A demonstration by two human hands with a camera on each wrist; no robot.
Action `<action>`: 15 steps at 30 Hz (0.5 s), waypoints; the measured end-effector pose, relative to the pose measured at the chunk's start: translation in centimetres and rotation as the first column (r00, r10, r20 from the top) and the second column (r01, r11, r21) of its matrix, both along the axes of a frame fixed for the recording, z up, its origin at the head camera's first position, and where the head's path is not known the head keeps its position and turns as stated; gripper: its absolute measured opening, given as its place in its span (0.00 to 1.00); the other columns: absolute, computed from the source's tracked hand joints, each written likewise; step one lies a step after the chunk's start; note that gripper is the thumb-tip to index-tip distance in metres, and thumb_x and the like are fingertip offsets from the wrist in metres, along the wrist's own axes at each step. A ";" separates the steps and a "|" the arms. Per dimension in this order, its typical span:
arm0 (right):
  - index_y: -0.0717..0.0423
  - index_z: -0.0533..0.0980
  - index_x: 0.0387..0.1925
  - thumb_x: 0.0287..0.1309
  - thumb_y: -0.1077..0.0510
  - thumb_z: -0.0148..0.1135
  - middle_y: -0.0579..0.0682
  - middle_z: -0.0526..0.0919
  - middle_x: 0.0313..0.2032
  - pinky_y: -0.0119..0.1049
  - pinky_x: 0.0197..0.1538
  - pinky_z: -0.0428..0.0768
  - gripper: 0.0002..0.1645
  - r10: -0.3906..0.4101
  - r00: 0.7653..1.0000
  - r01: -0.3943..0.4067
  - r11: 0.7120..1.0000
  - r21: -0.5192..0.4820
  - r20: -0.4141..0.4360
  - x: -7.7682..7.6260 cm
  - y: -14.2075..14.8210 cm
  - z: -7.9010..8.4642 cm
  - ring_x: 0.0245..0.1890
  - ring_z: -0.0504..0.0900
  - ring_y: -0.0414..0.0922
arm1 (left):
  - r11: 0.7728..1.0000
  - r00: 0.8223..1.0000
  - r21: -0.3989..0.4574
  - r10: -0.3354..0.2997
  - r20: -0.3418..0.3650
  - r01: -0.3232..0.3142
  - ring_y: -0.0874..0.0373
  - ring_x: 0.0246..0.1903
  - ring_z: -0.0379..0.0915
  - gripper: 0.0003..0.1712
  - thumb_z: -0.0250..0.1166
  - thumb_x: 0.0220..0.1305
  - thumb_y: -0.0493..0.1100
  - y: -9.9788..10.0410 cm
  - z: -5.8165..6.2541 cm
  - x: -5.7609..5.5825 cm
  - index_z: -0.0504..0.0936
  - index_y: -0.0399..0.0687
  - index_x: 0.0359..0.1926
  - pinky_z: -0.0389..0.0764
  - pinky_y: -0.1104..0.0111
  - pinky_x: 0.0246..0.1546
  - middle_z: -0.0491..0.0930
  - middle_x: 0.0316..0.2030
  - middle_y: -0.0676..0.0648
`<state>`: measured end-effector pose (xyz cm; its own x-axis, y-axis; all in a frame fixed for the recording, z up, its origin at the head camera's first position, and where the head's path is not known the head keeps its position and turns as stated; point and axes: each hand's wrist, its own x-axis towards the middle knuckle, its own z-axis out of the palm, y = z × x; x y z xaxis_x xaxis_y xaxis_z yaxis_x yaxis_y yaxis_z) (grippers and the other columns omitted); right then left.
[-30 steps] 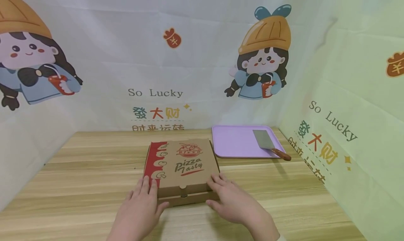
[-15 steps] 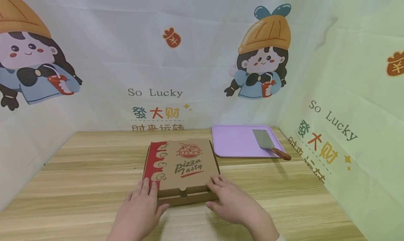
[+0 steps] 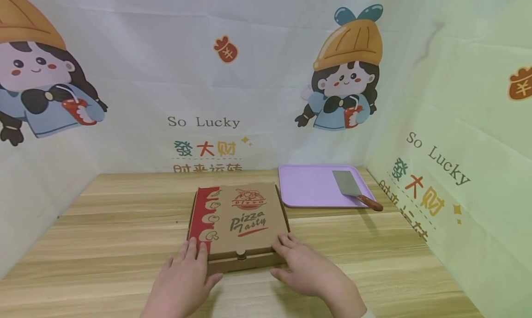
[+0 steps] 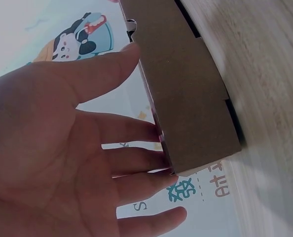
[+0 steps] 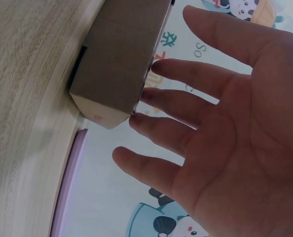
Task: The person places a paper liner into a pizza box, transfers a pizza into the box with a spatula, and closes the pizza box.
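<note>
A closed brown cardboard pizza box (image 3: 253, 223) with a red strip and printed lettering lies flat on the wooden table. At its near left corner is my left hand (image 3: 183, 276), fingertips on the lid's edge and thumb by the front wall. My right hand (image 3: 305, 267) touches the near right corner of the lid with its fingertips. In the left wrist view, straight fingers (image 4: 141, 160) reach the top edge of the box's front wall (image 4: 186, 98). The right wrist view has the fingers (image 5: 186, 106) spread, several tips at the lid's edge beside the front wall (image 5: 119, 54).
Behind the box on the right lies a lilac tray (image 3: 309, 186). A flat metal spatula (image 3: 347, 184) rests on it, its brown wooden handle (image 3: 370, 203) jutting over the tray's near edge. Printed cloth (image 3: 266, 87) walls in the back and sides of the table (image 3: 104, 235).
The front of the pizza box's lid has lowered slightly, narrowing the gap above the lower front wall. Both hands stay at the front corners, fingertips shifting down a little.
</note>
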<state>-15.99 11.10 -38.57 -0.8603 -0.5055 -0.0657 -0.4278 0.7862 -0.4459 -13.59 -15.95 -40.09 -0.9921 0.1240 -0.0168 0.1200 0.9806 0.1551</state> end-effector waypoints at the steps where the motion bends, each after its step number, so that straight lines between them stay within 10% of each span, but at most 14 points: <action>1: 0.63 0.69 0.76 0.73 0.45 0.65 0.65 0.60 0.81 0.65 0.82 0.60 0.40 -0.001 1.000 0.001 1.000 0.000 0.002 0.0 0.0 0.0 0.83 0.58 0.65 | 1.000 1.000 0.001 0.000 0.002 0.000 0.26 0.77 0.59 0.46 0.66 0.73 0.63 0.0 0.0 0.0 0.70 0.29 0.74 0.68 0.29 0.71 0.64 0.76 0.24; 15: 0.63 0.69 0.76 0.72 0.45 0.66 0.65 0.60 0.81 0.64 0.82 0.61 0.40 0.002 1.000 -0.002 1.000 0.013 0.013 -0.1 0.0 -0.1 0.83 0.59 0.65 | 1.000 0.998 0.002 -0.002 0.065 0.001 0.24 0.77 0.59 0.49 0.66 0.72 0.65 -0.1 -0.3 -0.3 0.70 0.28 0.73 0.68 0.28 0.71 0.64 0.76 0.23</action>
